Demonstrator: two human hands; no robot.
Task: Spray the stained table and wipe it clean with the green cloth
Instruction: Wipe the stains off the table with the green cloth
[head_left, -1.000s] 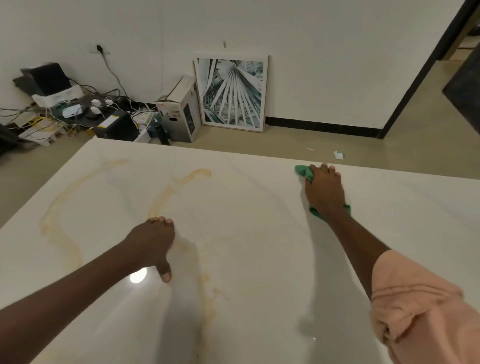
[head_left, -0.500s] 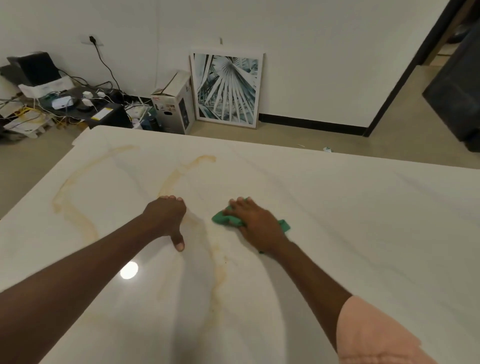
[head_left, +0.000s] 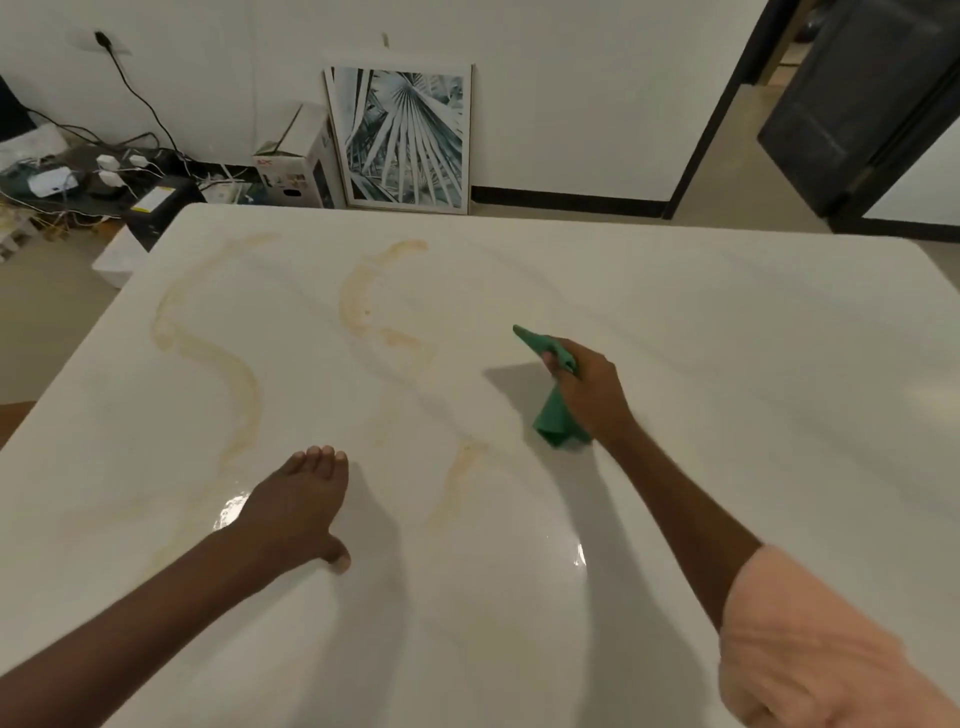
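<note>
The white marble-look table (head_left: 727, 364) carries yellowish-brown curved stains: a long one (head_left: 208, 353) at the left and a shorter one (head_left: 363, 301) near the middle. My right hand (head_left: 587, 389) grips the green cloth (head_left: 553, 421) at the table's middle, and the cloth looks bunched and partly lifted, one corner sticking up past my fingers. My left hand (head_left: 296, 509) rests flat on the wet, shiny surface near the front, fingers straight, holding nothing. No spray bottle is in view.
Beyond the far table edge, a framed palm-leaf picture (head_left: 405, 140) leans on the wall beside a cardboard box (head_left: 296, 166). Cables and chargers (head_left: 104, 176) lie on the floor at far left. A dark door (head_left: 857, 104) stands at the right.
My right hand swept the cloth from the far right edge leftward to the middle, then back right a little, and the cloth now bunches up off the surface. My left hand stayed planted.
</note>
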